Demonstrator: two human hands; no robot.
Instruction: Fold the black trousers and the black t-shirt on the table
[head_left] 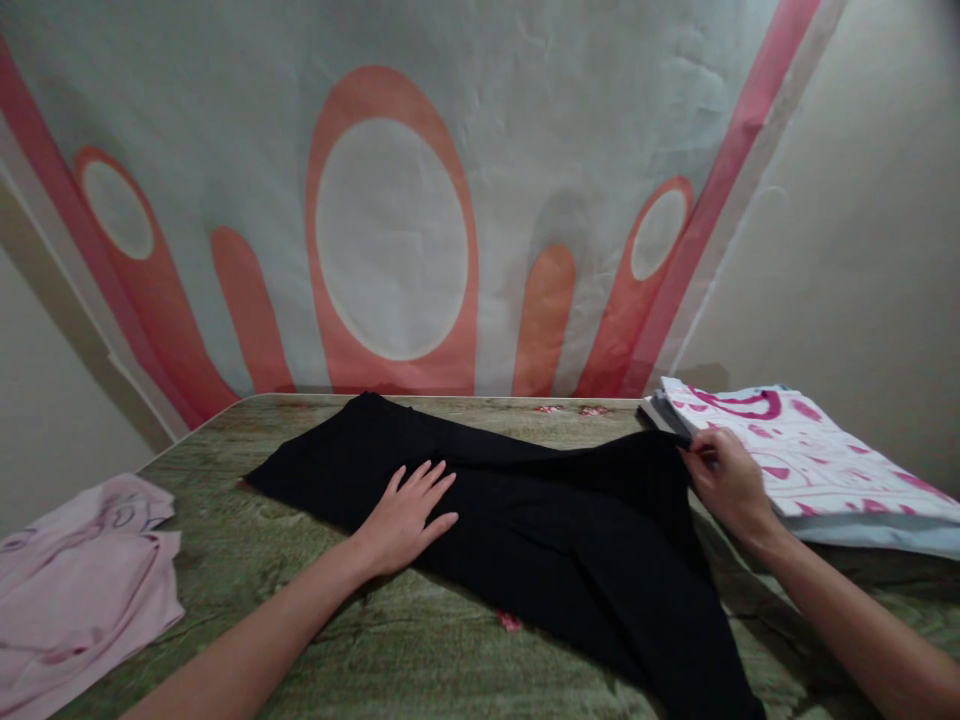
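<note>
Left grip [409, 505] lay open-palmed on the black garment [540, 520], pinning it flat to the counter [225, 500]; right grip [724, 480] pinched its edge, seemingly to draw it taut, just beside the folded stack [817, 470]. A pink shirt [82, 580] lay well apart.

Dim warm indoor light, soft shadows on the wall, wide-angle bending at edges, perhaps slightly soft focus

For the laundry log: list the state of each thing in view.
black garment: spread out, unfolded, wrinkled.
left hand: open, flat on black garment.
right hand: pinching black garment's right edge.
pink garment: loose, rumpled, at left.
patterned stack: folded, at right.
</note>
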